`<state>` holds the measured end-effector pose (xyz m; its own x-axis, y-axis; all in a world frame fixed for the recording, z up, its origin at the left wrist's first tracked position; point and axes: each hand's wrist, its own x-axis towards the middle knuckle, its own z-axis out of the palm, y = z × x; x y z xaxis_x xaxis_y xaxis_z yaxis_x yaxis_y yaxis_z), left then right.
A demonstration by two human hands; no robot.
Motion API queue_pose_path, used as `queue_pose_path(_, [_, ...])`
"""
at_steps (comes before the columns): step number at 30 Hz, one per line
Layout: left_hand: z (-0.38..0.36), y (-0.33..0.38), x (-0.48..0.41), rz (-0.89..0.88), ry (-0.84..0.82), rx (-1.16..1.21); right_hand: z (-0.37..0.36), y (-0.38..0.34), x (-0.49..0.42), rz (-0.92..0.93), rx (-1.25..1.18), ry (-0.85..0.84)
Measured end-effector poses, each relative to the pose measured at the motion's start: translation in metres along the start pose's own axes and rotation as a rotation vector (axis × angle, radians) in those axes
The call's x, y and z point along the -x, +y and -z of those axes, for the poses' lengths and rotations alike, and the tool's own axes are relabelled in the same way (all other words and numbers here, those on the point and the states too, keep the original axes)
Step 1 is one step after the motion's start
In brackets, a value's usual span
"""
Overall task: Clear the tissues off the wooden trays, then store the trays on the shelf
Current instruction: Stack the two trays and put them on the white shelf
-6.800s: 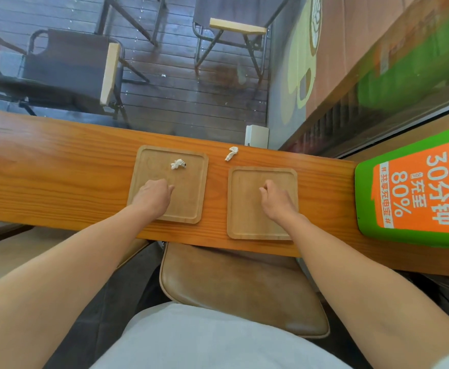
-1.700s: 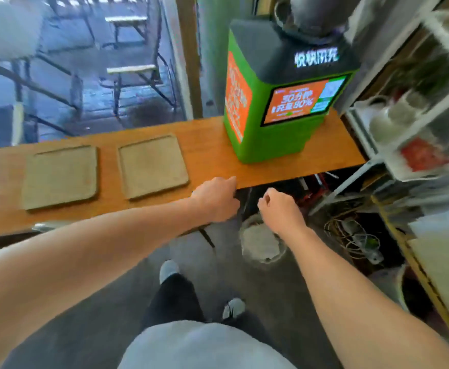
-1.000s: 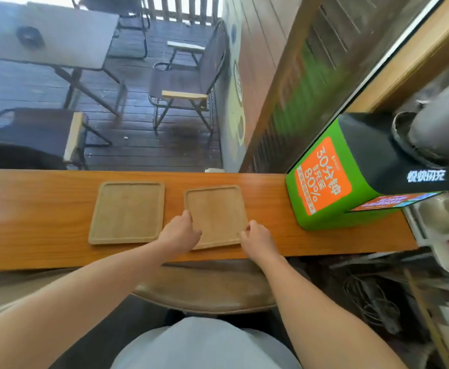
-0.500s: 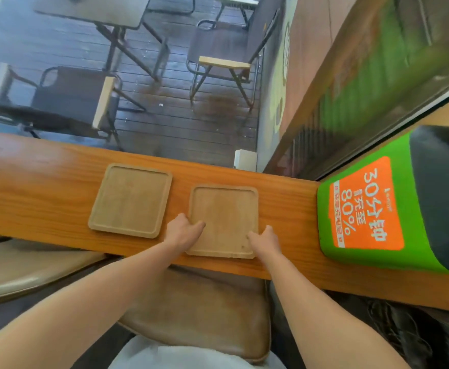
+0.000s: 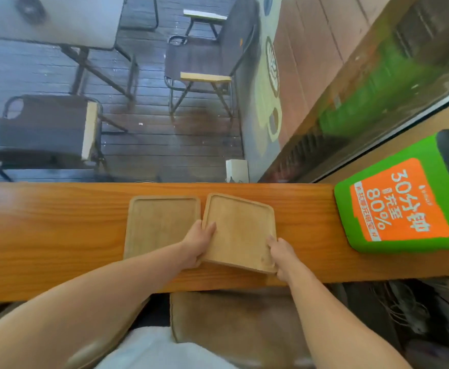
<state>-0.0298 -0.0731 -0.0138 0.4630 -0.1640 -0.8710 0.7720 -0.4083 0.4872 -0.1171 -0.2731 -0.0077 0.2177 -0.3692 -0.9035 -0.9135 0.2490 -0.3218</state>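
Two square wooden trays lie side by side on the wooden counter [image 5: 45,235], both bare of tissues. The right tray [image 5: 240,230] is turned slightly and raised at its near edge, its left side touching the left tray [image 5: 159,225]. My left hand [image 5: 199,242] grips the right tray's left edge, thumb on top. On the tray's near right corner sits my right hand [image 5: 280,251], fingers closed on the rim. No tissues or shelf are in view.
A green and orange charging kiosk [image 5: 401,206] stands on the counter's right end. A brown padded stool [image 5: 234,323] sits under the counter in front of me. Beyond the glass are outdoor chairs and a table. Cables lie on the floor at lower right.
Both hands have closed on the right tray's sides. The tray has shifted left against the other tray, rotated a little and come up at its near edge.
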Motion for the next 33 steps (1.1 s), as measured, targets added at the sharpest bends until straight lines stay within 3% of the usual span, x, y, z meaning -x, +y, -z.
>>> queue_pose_path(4, [0.086, -0.006, 0.008, -0.177, 0.072, -0.124, -0.069, -0.004, 0.02, 0.021, -0.146, -0.164])
queue_pose_path(10, [0.167, -0.047, 0.01, -0.122, 0.134, -0.206, -0.153, -0.015, 0.045, 0.063, 0.073, -0.151])
queue_pose_path(14, [0.181, -0.061, 0.008, -0.069, 0.162, -0.304, -0.175, -0.017, 0.045, 0.149, 0.199, -0.082])
queue_pose_path(18, [0.183, -0.065, 0.001, -0.114, 0.262, -0.564, -0.175, -0.019, 0.041, 0.253, 0.456, 0.077])
queue_pose_path(25, [0.184, -0.055, -0.003, -0.143, 0.353, -0.758, -0.181, -0.021, 0.046, 0.377, 0.689, 0.215])
queue_pose_path(33, [0.195, -0.051, -0.003, -0.159, 0.302, -0.853, -0.19, -0.02, 0.053, 0.313, 0.673, 0.232])
